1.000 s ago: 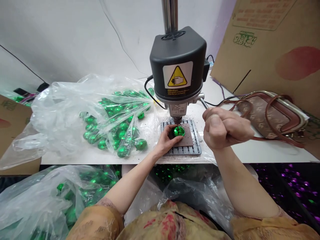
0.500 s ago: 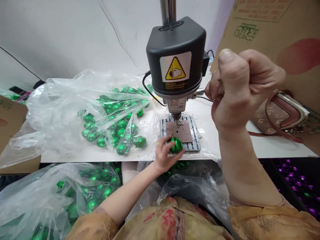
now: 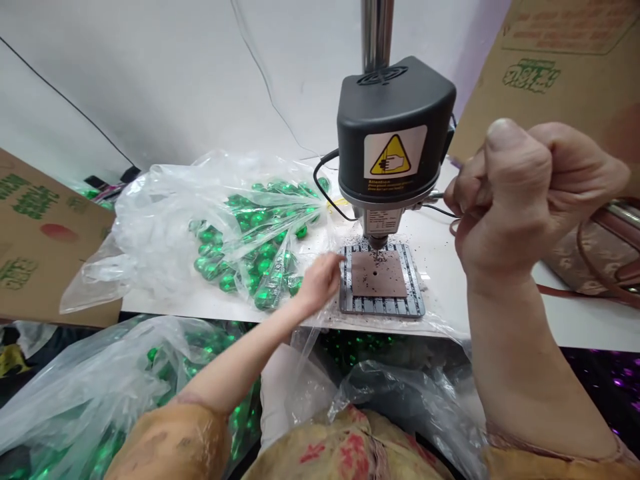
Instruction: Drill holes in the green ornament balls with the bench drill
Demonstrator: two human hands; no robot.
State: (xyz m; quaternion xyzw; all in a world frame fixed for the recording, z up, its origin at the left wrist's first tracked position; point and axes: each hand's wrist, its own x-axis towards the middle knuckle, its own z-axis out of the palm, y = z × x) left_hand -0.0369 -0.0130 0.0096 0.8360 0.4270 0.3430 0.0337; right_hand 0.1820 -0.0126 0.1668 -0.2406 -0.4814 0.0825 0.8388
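Observation:
A small black drill press (image 3: 395, 133) stands on the white table, its bit just above a brown pad on the grey slotted plate (image 3: 383, 277). Nothing lies on the pad. My right hand (image 3: 530, 193) is a raised fist closed on the press's thin metal lever (image 3: 436, 196). My left hand (image 3: 320, 283) rests at the plate's left edge, fingers stretched out, with nothing visible in it. Just left of it lie shiny green beads (image 3: 250, 240) in an opened clear plastic bag.
A second clear bag of green beads (image 3: 100, 400) sits below the table edge at the left. More plastic lies over my lap. A brown handbag (image 3: 600, 247) lies at the right. Cardboard boxes (image 3: 35, 233) flank the table. Purple beads (image 3: 615, 373) show at the bottom right.
My left hand took a green bead off the pad, carried it past the table's front edge, and now reaches back without it. My right hand raised the lever. The view shifted left.

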